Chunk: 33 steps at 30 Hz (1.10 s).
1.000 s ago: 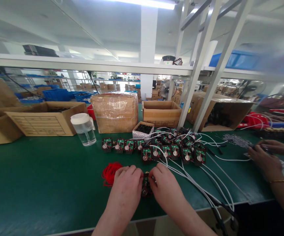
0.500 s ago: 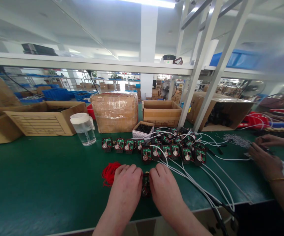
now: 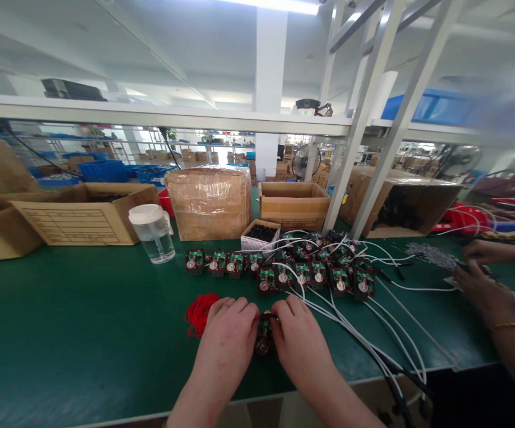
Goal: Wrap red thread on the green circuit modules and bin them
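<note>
Between my two hands, close to the table's front edge, is a small black device with a green circuit board [image 3: 264, 337] and a round silvery part. My left hand [image 3: 234, 324] is closed on its left side, the fingertips mostly hidden behind the knuckles. On the right side my right hand [image 3: 297, 326] pinches the device near its top edge. A bundle of thin red wires [image 3: 201, 313] lies against the outside of my left hand. Behind my hands stand several similar circuit-board devices [image 3: 266, 278] in rows, some with white cables [image 3: 351, 328].
A water jug [image 3: 154, 235] stands at the left on the green table [image 3: 83, 321]. Behind the devices are a small box of black parts [image 3: 260, 235] and cardboard boxes [image 3: 208, 203]. Metal posts [image 3: 376, 128] rise at right. A co-worker's hands [image 3: 484, 291] work at the far right.
My right fingers have shifted slightly on the device, so more of its board shows. My left hand stays almost in place. The co-worker's hands have moved a little.
</note>
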### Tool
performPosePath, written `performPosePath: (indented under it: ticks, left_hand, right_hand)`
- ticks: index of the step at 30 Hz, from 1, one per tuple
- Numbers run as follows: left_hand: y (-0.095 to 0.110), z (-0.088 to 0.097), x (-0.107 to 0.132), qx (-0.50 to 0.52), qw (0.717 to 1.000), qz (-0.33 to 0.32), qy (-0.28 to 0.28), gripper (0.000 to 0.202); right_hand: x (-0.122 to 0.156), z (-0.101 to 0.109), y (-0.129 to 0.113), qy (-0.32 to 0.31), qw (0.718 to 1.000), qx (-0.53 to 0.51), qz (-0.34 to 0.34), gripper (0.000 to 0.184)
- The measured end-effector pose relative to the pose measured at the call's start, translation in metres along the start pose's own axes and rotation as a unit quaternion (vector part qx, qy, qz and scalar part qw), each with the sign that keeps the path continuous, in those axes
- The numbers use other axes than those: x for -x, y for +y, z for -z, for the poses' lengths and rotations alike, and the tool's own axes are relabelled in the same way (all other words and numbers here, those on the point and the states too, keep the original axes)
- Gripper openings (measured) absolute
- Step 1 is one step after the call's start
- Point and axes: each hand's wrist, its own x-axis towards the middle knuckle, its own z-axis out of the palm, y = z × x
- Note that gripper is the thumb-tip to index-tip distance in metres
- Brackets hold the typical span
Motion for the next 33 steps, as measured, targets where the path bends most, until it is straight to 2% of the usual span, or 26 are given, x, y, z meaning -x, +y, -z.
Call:
performPosePath:
  ticks: [11,18,33]
  left_hand:
    - [-0.006,-0.004,-0.001,0.087,0.996,0.021,0.009,0.017]
    - [-0.011,-0.007,-0.001,0.19,0.98,0.059,0.003,0.02]
    - [-0.015,-0.01,-0.006,0.287,0.952,0.109,-0.008,0.013]
  right_hand:
    - [-0.005,0.002,0.004,-0.002,0.995,-0.091,-0.029,0.02]
    - [-0.008,0.002,0.008,-0.004,0.988,-0.149,-0.048,0.021]
    - [-0.009,-0.001,0.012,0.003,0.978,-0.201,-0.057,0.021]
